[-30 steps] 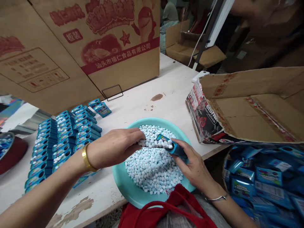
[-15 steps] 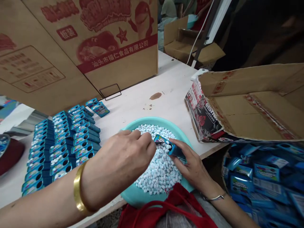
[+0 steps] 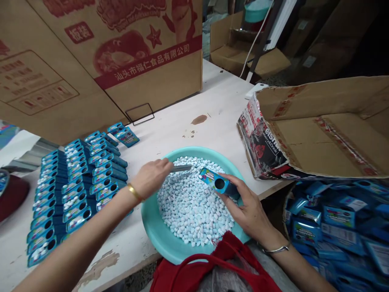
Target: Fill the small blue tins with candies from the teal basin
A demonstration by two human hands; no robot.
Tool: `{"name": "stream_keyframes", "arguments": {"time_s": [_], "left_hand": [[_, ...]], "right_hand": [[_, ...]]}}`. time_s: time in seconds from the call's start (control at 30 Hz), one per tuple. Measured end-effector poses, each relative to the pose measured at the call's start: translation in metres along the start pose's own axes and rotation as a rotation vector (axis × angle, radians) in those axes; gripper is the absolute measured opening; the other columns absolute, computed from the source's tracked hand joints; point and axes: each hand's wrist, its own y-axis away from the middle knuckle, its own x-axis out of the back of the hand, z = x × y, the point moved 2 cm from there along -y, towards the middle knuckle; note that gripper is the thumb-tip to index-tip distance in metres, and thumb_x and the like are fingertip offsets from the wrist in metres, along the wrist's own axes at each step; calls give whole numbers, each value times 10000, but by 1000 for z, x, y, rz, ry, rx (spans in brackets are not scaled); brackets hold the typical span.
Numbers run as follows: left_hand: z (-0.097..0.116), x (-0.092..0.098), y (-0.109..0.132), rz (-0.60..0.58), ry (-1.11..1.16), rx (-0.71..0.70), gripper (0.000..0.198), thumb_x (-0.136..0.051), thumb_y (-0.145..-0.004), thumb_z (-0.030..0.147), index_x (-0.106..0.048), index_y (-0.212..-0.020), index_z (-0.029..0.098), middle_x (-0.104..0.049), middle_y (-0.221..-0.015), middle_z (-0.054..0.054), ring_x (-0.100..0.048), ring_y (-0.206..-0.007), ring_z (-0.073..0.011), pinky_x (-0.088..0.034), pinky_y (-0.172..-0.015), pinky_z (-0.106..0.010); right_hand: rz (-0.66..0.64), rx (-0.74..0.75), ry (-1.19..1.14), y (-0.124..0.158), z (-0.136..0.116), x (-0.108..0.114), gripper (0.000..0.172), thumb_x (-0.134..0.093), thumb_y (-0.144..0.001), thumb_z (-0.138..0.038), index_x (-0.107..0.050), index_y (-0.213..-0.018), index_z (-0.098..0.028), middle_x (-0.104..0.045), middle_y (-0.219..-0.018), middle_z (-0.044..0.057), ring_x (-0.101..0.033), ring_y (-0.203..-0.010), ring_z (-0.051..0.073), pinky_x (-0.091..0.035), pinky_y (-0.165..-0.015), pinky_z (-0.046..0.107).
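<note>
Half a second ago our left hand (image 3: 151, 177) was large in the foreground, lying over the candies close to the small blue box. Now it has drawn back to the left rim of the teal basin (image 3: 152, 227), and it grips a thin grey tool (image 3: 181, 168) that points to the right over the heap; what kind of tool it is, we cannot tell. The mouth of the box, which had white candies heaped on it one second ago, now shows none on top.

Our right hand (image 3: 247, 209) is closed around the small blue box (image 3: 214, 181) and holds it tilted just above the white candies (image 3: 194, 207), over the right half of the basin. The box is long and narrow, bright blue with a colourful printed label, and has a round dark hole in its upper face. The tip of the tool and the box are near each other but apart.

The basin stands on the white desk (image 3: 182, 125) at its near edge. To the left lie rows of filled blue boxes (image 3: 75, 186), side by side. To the right lies an open cardboard carton (image 3: 319, 134), and below it a container of blue packages (image 3: 340, 227). A large printed carton (image 3: 100, 61) stands behind.
</note>
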Motion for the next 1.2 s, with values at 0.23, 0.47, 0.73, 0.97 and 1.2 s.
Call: {"name": "stream_keyframes", "arguments": {"time_s": [0.23, 0.47, 0.73, 0.97, 1.2], "left_hand": [[64, -65, 0, -120, 303, -254, 172, -410, -930, 132, -513, -1063, 165, -623, -1046, -97, -603, -904, -230, -474, -711, -325], [50, -49, 20, -168, 872, -287, 227, -503, -939, 267, -497, -1145, 173, -634, -1054, -73, -597, -910, -175, -476, -803, -283], [13, 35, 38, 15, 695, -225, 216, -439, -975, 265, -528, -1148, 169, -629, -1025, -72, -586, -895, -158, -459, -771, -273], [40, 89, 22, -38, 220, -231, 189, -407, -951, 198, -578, -879, 164, -594, -804, -48, -531, -632, -145, -405, -575, -277], [70, 127, 23, -54, 15, -238, 213, -409, -906, 115, -594, -822, 177, -573, -745, -49, -494, -580, -151, -405, -544, -278]], "right_hand": [[109, -161, -151, -1, 4, 0, 394, -634, -868, -310, -506, -1237, -260, -629, -1175, 69, -618, -1070, 224, -509, -936, 373], [104, -223, -292, -3, 9, -1, 432, -659, -852, -302, -496, -1251, -269, -610, -1211, 62, -586, -1130, 223, -464, -1002, 386], [-28, -6, -32, -2, -1, 1, 431, -547, -867, -181, -491, -1285, -267, -619, -1244, 71, -598, -1156, 231, -485, -1010, 397], [-96, 83, 18, -2, -4, -3, 516, -505, -857, -135, -454, -1348, -283, -593, -1316, 67, -549, -1244, 236, -453, -1069, 441], [-92, 80, 10, -2, -3, -3, 483, -510, -875, -155, -447, -1339, -274, -596, -1310, 75, -554, -1236, 227, -445, -1073, 437]]}}
